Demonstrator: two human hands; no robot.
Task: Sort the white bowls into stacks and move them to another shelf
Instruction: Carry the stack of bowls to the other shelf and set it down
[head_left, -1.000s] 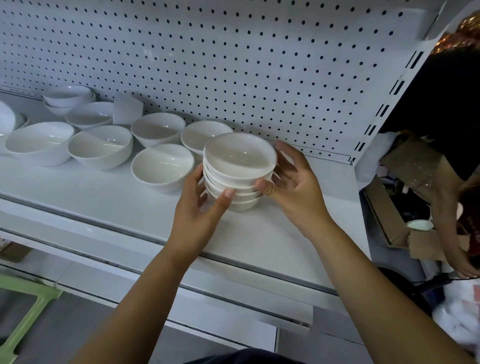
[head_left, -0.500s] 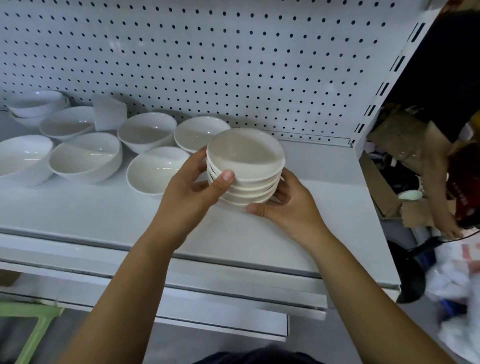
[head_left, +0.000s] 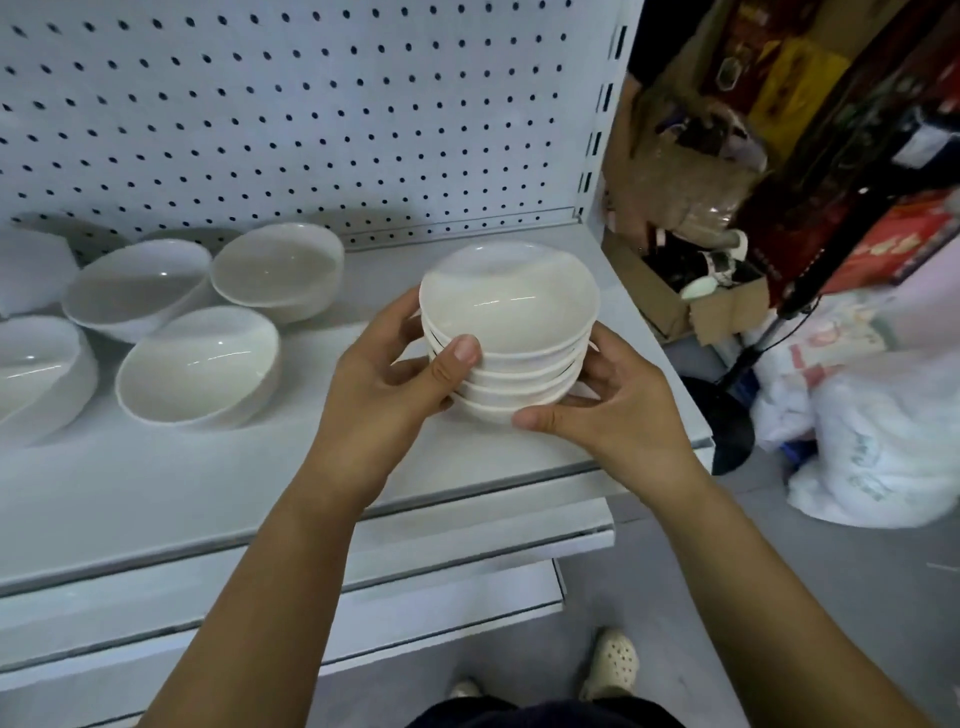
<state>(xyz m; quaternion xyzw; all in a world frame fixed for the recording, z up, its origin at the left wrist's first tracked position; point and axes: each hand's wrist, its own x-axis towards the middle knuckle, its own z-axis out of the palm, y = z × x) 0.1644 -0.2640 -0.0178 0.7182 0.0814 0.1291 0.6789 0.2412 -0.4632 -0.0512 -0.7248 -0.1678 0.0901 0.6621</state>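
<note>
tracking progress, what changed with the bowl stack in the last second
The stack of bowls rose off the shelf and moved right, toward its end. The right hand slid from the stack's side to under its base; the left hand still grips its side. The loose bowls stayed put.

The stack of bowls (head_left: 511, 306) is at the right end of the shelf (head_left: 182, 483), between the left hand (head_left: 379, 384) and right hand (head_left: 623, 415). Loose bowls (head_left: 200, 364) lie left of it, the pegboard (head_left: 311, 104) stands behind, and a cardboard box (head_left: 722, 312) sits beyond the shelf's right end.
</note>
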